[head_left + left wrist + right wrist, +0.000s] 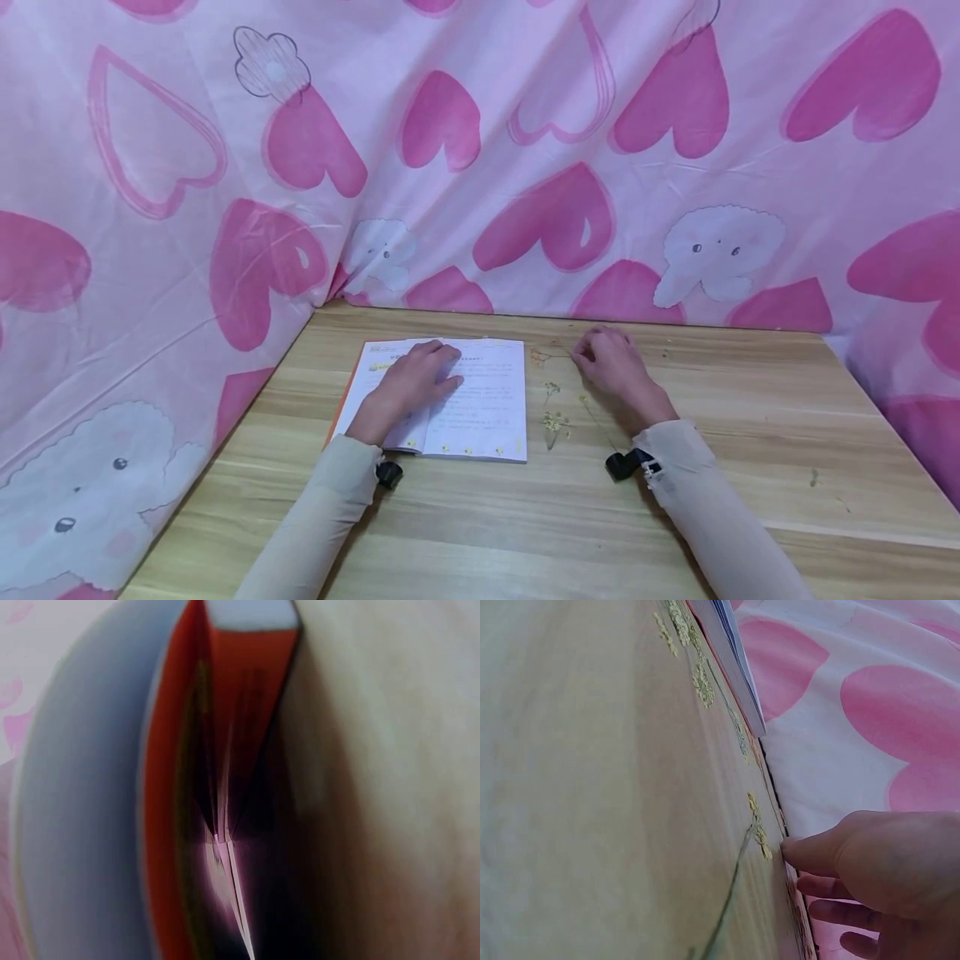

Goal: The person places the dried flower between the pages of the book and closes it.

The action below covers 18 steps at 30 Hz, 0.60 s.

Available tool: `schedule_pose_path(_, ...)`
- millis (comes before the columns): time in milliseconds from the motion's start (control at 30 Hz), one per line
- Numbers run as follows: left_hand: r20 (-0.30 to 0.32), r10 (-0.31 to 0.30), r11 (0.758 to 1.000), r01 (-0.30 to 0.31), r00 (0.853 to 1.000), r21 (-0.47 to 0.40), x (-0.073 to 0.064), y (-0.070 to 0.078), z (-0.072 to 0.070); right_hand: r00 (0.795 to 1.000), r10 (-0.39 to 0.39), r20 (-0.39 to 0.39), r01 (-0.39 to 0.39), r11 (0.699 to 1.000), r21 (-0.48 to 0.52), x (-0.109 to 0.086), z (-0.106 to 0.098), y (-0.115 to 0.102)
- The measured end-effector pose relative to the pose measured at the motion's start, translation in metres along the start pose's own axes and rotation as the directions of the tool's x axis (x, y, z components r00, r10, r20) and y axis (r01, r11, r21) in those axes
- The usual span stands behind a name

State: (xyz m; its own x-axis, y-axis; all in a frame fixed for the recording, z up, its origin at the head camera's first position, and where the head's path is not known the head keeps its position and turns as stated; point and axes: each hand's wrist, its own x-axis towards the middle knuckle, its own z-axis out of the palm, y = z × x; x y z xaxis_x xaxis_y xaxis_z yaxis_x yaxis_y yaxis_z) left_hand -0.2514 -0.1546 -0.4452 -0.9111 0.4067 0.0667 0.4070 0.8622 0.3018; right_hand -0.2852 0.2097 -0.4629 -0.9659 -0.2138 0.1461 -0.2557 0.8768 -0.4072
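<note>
My left hand [412, 382] rests on an open book [480, 417] with printed white pages and an orange cover edge, its fingers relaxed across the pages. Close up in the left wrist view are a bowed page [82, 795] and the orange cover [161, 825]; the hand is out of that frame. Right of the book, my right hand [615, 367] has its thumb and fingers bent at the stem of an orange dried flower [537, 357], seemingly pinching it. Below lie a dried yellow flower sprig [759, 829] with a long green stem and other small dried sprigs [555, 422].
The wooden table [495, 525] meets a pink heart-patterned cloth [540, 208] at its back and left sides. Small plant bits [813, 477] lie toward the right. Each wrist wears a black camera [618, 467].
</note>
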Motion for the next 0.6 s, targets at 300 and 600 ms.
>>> schedule_pose_path(300,0.078,0.008,1.0,-0.009,0.997,0.01,-0.0035,0.0024,-0.0018,1.0,-0.004,-0.006,0.004,1.0,0.013,0.0001,0.0015,0.0012)
schedule_pose_path(600,0.112,0.002,0.999,-0.006,0.994,0.032,-0.0009,0.0059,-0.0028,0.999,0.034,0.003,-0.034,0.996,0.086,-0.0002,-0.0034,0.0041)
